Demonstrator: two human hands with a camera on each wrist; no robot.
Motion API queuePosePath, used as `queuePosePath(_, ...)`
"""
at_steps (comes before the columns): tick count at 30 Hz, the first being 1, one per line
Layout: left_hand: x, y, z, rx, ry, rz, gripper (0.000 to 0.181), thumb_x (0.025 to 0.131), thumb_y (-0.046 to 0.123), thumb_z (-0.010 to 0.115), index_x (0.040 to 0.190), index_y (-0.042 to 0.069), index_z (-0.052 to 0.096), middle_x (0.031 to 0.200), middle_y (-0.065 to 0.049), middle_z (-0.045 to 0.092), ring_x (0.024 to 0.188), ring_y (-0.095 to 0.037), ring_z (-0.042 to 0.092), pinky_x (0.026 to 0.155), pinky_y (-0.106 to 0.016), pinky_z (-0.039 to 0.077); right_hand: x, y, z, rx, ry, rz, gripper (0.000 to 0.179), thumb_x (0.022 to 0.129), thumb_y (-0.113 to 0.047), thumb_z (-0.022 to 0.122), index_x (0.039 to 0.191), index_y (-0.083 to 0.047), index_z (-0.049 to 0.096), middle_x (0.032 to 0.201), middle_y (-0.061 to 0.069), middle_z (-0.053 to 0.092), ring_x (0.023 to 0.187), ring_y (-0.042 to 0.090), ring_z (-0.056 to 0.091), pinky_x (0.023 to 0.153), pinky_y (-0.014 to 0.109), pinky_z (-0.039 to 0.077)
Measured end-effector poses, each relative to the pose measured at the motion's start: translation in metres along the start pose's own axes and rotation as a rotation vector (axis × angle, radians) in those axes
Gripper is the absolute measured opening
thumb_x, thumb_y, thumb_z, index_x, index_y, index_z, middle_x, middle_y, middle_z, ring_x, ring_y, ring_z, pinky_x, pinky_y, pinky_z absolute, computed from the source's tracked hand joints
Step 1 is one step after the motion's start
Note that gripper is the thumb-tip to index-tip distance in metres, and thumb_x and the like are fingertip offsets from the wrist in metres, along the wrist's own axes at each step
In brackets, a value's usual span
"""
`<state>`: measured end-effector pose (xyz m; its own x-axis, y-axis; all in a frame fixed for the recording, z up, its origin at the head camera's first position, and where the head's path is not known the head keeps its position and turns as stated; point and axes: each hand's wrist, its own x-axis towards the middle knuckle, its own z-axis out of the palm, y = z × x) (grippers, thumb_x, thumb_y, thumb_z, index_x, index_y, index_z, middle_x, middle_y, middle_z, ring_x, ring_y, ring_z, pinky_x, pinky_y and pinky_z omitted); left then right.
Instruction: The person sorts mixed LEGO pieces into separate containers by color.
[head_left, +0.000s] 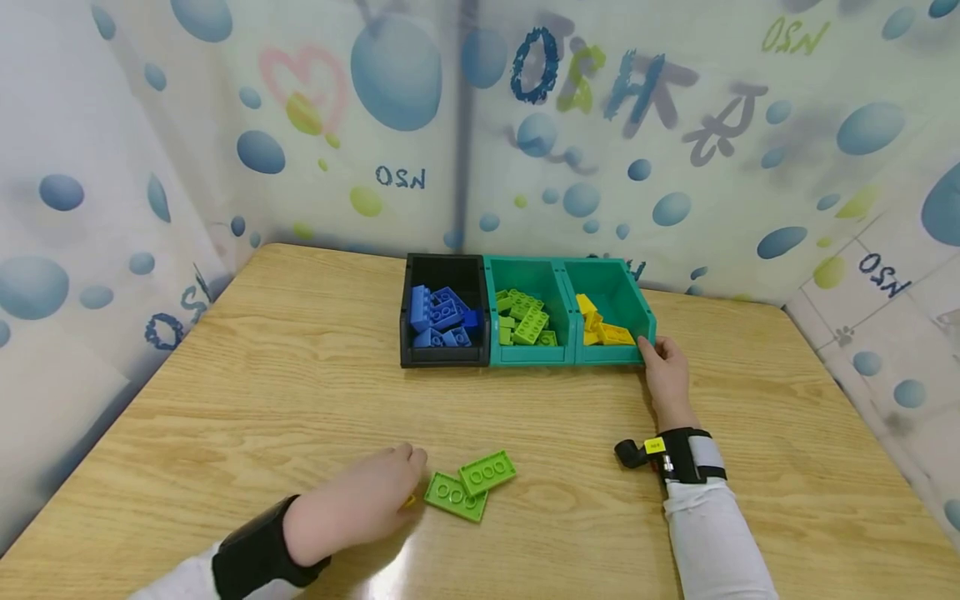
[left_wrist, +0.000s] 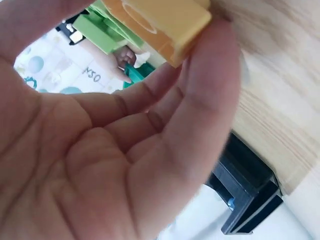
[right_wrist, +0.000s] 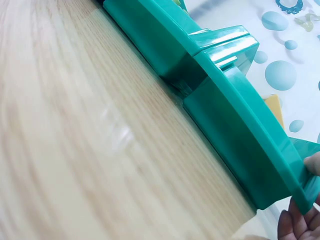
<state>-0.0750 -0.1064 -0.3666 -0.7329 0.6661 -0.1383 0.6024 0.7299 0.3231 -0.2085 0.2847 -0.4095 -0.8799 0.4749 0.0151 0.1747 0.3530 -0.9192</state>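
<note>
My left hand [head_left: 367, 496] is low over the front of the table, pinching a yellow toy brick [left_wrist: 167, 22] between thumb and fingers. In the head view the hand hides most of that brick. Just right of it lie two green bricks [head_left: 456, 497], studs down, one partly on top of the other. My right hand [head_left: 667, 371] grips the front right corner of the right teal bin [head_left: 615, 356], thumb on the inner side and fingers outside. Several yellow bricks [head_left: 613, 335] lie in this bin.
Joined to its left are a middle teal bin [head_left: 532, 356] with several green bricks [head_left: 531, 325] and a black bin [head_left: 444, 358] with several blue bricks [head_left: 444, 312]. A patterned curtain [head_left: 465, 125] hangs behind the wooden table [head_left: 315, 358].
</note>
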Motion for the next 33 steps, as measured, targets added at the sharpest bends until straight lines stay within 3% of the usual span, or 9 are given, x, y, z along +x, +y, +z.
queuePosePath(6,-0.001,-0.005,-0.006,-0.032,-0.102,-0.140,0.056,0.073,0.015,0.074,0.118,-0.008,0.048,0.098,-0.017,0.055,0.083,-0.024,0.056,0.070,-0.039,0.050,0.001,0.000,0.001,-0.011,0.009,0.013,0.048,0.097,-0.038,0.045,0.124,0.001,0.050,0.106,0.005,0.046,0.098,0.015,0.038,0.082,0.022,0.034)
queuePosePath(9,-0.001,-0.007,-0.009,-0.008,-0.115,-0.147,0.054,0.074,0.011,0.074,0.117,-0.009,0.048,0.100,-0.019,0.056,0.088,-0.028,0.057,0.075,-0.041,0.050,0.001,0.000,0.001,-0.009,0.008,0.009,0.048,0.097,-0.038,0.045,0.124,0.002,0.050,0.106,0.005,0.046,0.098,0.014,0.038,0.082,0.023,0.034)
queuePosePath(15,0.003,-0.012,-0.010,0.035,-0.057,-0.097,0.046,0.075,0.008,0.074,0.112,-0.009,0.051,0.098,-0.017,0.055,0.087,-0.027,0.056,0.075,-0.040,0.050,0.001,0.001,0.000,-0.003,0.001,0.001,0.049,0.097,-0.038,0.045,0.122,0.003,0.050,0.107,0.007,0.047,0.096,0.015,0.038,0.082,0.023,0.034)
queuePosePath(24,0.016,-0.041,-0.014,-0.074,0.041,0.015,0.033,0.070,0.002,0.075,0.098,-0.001,0.060,0.091,-0.007,0.055,0.082,-0.020,0.054,0.075,-0.038,0.048,0.002,0.002,0.000,0.001,0.009,-0.017,0.048,0.097,-0.037,0.046,0.122,0.003,0.051,0.104,0.005,0.046,0.096,0.014,0.038,0.082,0.023,0.033)
queuePosePath(28,0.019,-0.049,-0.015,-0.077,0.098,-0.017,0.031,0.072,0.004,0.075,0.099,-0.001,0.061,0.091,-0.006,0.055,0.079,-0.016,0.054,0.072,-0.034,0.049,0.002,0.003,0.000,-0.003,0.008,-0.009,0.048,0.097,-0.038,0.046,0.123,0.002,0.051,0.104,0.005,0.046,0.097,0.014,0.038,0.082,0.022,0.034)
queuePosePath(33,0.020,-0.047,-0.017,-0.090,0.176,-0.035,0.034,0.075,0.008,0.074,0.104,-0.001,0.060,0.096,-0.006,0.055,0.079,-0.013,0.055,0.069,-0.027,0.050,0.002,0.004,0.001,-0.011,0.011,-0.006,0.048,0.096,-0.038,0.046,0.122,0.001,0.052,0.104,0.004,0.047,0.095,0.014,0.038,0.081,0.021,0.034)
